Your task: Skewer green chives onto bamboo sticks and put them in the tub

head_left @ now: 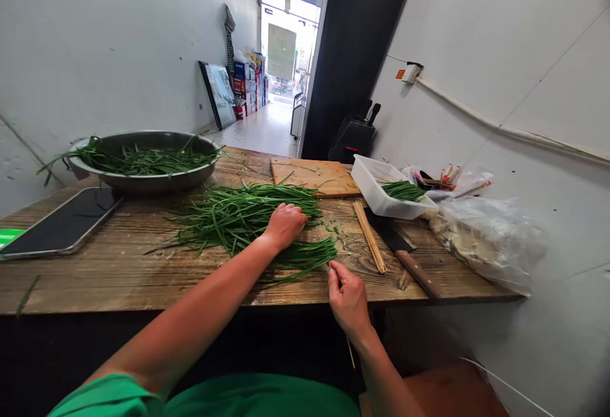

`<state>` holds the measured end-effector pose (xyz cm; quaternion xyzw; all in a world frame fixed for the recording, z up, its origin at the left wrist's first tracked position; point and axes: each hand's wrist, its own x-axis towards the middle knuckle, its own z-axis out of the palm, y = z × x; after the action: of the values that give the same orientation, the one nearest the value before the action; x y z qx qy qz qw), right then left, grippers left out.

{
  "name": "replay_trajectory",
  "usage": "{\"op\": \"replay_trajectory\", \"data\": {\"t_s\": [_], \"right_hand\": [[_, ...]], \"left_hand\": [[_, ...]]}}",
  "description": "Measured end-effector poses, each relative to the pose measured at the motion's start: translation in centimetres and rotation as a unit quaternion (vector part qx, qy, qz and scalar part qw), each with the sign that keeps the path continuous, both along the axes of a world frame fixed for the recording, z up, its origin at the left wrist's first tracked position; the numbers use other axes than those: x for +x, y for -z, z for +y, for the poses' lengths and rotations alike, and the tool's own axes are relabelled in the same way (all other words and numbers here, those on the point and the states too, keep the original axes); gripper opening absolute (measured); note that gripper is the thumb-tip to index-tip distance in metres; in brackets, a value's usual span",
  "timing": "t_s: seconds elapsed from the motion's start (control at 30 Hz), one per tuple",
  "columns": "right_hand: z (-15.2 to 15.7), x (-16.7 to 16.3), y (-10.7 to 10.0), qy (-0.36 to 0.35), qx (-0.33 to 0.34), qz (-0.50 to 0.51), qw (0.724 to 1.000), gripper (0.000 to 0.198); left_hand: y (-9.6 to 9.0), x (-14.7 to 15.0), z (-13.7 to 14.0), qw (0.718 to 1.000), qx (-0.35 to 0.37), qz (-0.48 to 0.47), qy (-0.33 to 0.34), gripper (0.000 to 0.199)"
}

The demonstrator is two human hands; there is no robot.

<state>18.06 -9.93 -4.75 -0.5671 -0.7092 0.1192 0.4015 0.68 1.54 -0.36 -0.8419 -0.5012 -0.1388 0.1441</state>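
A loose heap of long green garlic chives (223, 210) lies on the wooden table. My left hand (284, 225) rests on its right part, fingers curled down into the stalks; the fingertips are hidden. Just in front, a smaller bunch of chives (309, 253) lies with its cut ends lined up to the right. Beside those ends, my right hand (347, 293) pinches a thin bamboo skewer (351, 352), whose lower end sticks out below the palm. A bundle of bamboo skewers (369, 237) lies right of that hand, next to a cleaver (405, 255) with a wooden handle.
A metal basin (157, 182) of chives stands back left, behind a dark tablet-like device (61, 221). A cutting board (312, 177) lies at the back. A white plastic tub (381, 178) holds skewers and chives. Plastic bags (486, 232) fill the right end near the wall.
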Motion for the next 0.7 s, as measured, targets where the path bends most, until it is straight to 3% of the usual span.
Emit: {"op": "replay_trajectory", "data": {"t_s": [0.23, 0.43, 0.7], "right_hand": [[0.05, 0.01, 0.08, 0.000, -0.009, 0.004, 1.000, 0.032], [0.01, -0.05, 0.02, 0.003, 0.002, -0.007, 1.000, 0.032], [0.13, -0.03, -0.11, -0.004, 0.002, -0.006, 1.000, 0.032]], "left_hand": [[0.01, 0.23, -0.23, 0.995, -0.027, -0.092, -0.002, 0.024], [-0.18, 0.56, -0.02, 0.971, -0.097, -0.216, 0.021, 0.024], [-0.24, 0.96, -0.04, 0.960, -0.121, -0.253, 0.015, 0.025]]}}
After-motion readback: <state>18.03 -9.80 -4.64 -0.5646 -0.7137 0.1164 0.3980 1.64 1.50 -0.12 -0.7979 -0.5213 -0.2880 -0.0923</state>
